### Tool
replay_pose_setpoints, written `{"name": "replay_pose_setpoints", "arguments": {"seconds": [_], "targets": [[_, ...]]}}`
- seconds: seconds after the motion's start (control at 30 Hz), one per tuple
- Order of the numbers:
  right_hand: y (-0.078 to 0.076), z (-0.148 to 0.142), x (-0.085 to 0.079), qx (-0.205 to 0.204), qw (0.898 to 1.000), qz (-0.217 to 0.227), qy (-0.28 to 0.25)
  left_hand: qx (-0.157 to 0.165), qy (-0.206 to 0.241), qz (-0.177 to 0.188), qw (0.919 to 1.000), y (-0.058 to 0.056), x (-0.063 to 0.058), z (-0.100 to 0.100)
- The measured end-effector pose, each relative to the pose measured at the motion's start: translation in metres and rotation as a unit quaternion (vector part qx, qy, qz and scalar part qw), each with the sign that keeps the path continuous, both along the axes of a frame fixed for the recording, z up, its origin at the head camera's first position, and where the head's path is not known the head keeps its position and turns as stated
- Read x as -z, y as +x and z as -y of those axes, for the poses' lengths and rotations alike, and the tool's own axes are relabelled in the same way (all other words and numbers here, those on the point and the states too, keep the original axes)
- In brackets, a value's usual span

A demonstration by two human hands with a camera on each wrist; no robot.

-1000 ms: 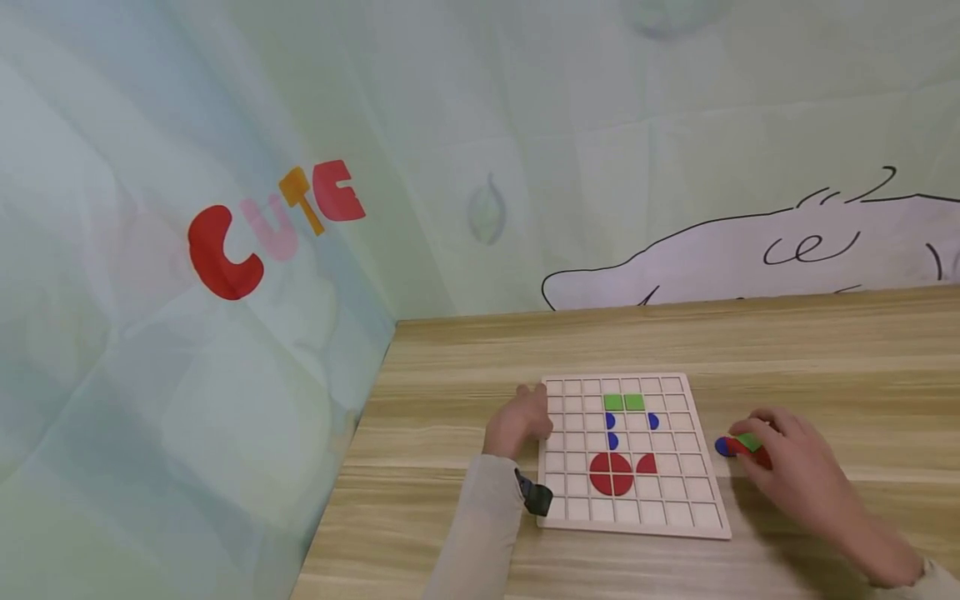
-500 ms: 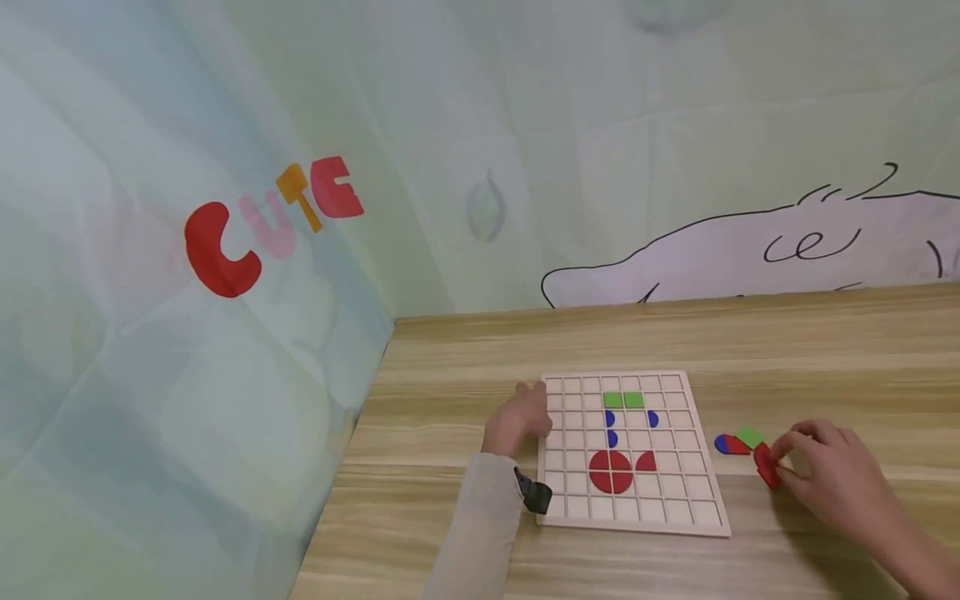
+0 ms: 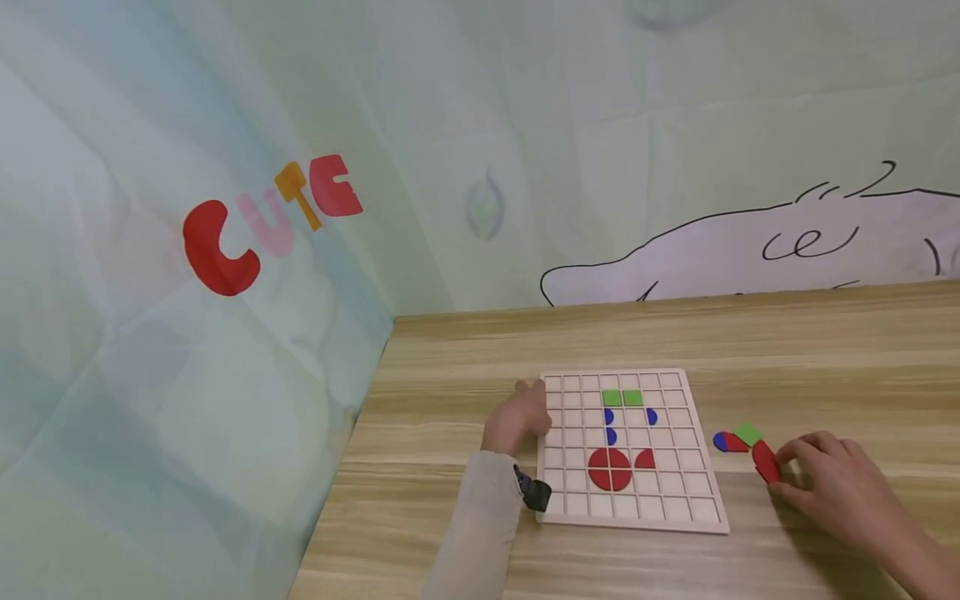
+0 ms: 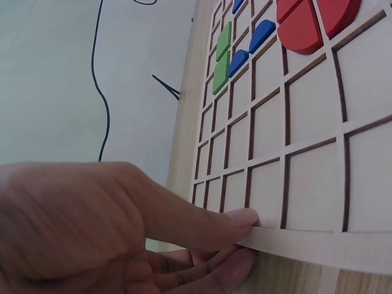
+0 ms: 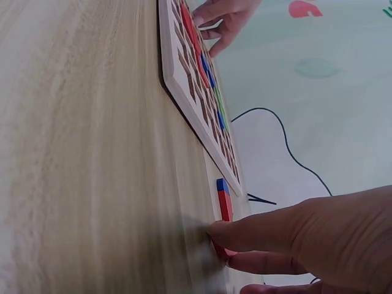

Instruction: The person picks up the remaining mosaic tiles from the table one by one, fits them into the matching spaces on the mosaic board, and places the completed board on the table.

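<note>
A pale wooden grid board (image 3: 678, 508) lies on the table. My left hand (image 3: 517, 421) holds its left edge; in the left wrist view the thumb (image 4: 236, 223) presses on the rim and the other fingers curl below it. Right of the board, my right hand (image 3: 840, 479) pinches dark red curved pieces (image 3: 766, 463), seeming to overlap, at the table surface. Close by lie a loose green square (image 3: 748, 434), a red piece (image 3: 738, 443) and a blue rounded piece (image 3: 720, 442), touching one another. My right fingers partly hide the red pieces in the right wrist view.
Set in the board are two green squares (image 3: 632, 398), three blue half-circles (image 3: 652, 417), a red circle of quarter pieces (image 3: 620, 479) and a separate red quarter (image 3: 646, 459). Wood-grain table (image 3: 465, 350) surrounds the board. A printed cloth backdrop (image 3: 450, 167) stands behind and at left.
My right hand has drawn back rightward from over the loose pieces, bringing the red ones slightly right, and the green square now shows fully. The left hand has stayed at the board's edge.
</note>
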State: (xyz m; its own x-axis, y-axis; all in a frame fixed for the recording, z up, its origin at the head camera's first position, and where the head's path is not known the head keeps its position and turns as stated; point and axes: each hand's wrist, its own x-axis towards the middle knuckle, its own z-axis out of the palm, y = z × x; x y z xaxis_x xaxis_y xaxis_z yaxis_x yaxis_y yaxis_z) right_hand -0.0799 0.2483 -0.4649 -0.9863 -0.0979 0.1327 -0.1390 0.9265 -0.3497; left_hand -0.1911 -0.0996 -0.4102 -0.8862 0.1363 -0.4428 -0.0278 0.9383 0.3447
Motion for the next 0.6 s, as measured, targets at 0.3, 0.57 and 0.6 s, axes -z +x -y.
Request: {"name": "replay_pose_setpoints", "arguments": {"seconds": [0.3,0.57,0.6], "targets": [[0.002,0.0,0.005,-0.004,1.0,-0.017,-0.016,0.006,-0.003,0.004,1.0,0.0,-0.001,0.0],[0.003,0.002,0.011,-0.029,0.995,-0.094,-0.015,0.003,0.001,0.005,1.0,0.0,-0.001,0.0],[0.003,0.002,0.011,-0.031,0.995,-0.098,-0.015,0.002,-0.001,0.005,1.0,0.001,-0.001,0.0]]}}
